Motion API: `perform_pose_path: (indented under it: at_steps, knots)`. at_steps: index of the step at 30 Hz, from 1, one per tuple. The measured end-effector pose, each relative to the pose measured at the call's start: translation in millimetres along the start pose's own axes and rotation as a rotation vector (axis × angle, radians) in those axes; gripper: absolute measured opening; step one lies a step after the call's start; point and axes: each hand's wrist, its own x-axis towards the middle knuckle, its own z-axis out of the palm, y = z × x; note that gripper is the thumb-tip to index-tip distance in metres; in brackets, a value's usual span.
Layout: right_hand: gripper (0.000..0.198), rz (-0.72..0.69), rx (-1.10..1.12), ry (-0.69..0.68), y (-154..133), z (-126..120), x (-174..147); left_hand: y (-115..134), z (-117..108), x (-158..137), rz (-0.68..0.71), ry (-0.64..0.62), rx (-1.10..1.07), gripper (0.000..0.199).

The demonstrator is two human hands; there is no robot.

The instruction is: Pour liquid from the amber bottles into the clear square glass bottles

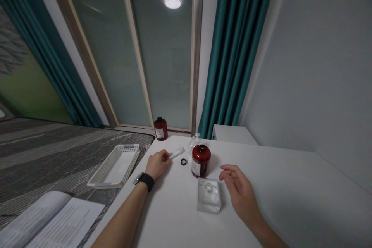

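- Grip: left hand [157, 164] pinched on a slender white plastic piece [177, 152], far left of tabletop [290, 186]; right hand [236, 186] half open, holding nothing.
- Centre: round dark-red bottle [201, 159] appears uncapped; small black ring [181, 162] lies loose, unfitted, left of it.
- Left edge runs near left hand; surface extends rightward past right hand.

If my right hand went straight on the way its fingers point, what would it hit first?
Your right hand would likely meet the nearer dark red bottle first, though the hand's height and depth are hard to judge.
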Motion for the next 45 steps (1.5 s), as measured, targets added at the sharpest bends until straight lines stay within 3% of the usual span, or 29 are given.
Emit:
perform_pose_path:
  at_steps: [13,27,35,39,45]
  knots:
    - [0.021,-0.005,-0.015,-0.021,0.5,-1.2,-1.7,-2.3,-5.8,0.0,0.040,-0.060,0.058,0.021]
    - [0.018,-0.037,-0.086,-0.129,-0.2,-7.2,2.0,-1.4,-3.2,-1.9,0.131,-0.040,0.095,0.021]
    - [0.020,-0.001,-0.086,-0.305,-5.9,-8.3,1.2,7.2,-3.5,-2.6,0.281,0.044,0.002,0.019]
    - [0.046,0.009,-0.106,-0.449,-12.0,-10.9,0.5,22.9,1.3,-9.6,0.396,0.101,-0.166,0.023]
    - [0.094,0.182,-0.136,-0.653,-13.1,-10.4,0.5,45.5,8.1,-23.2,0.430,0.088,-0.393,0.039]
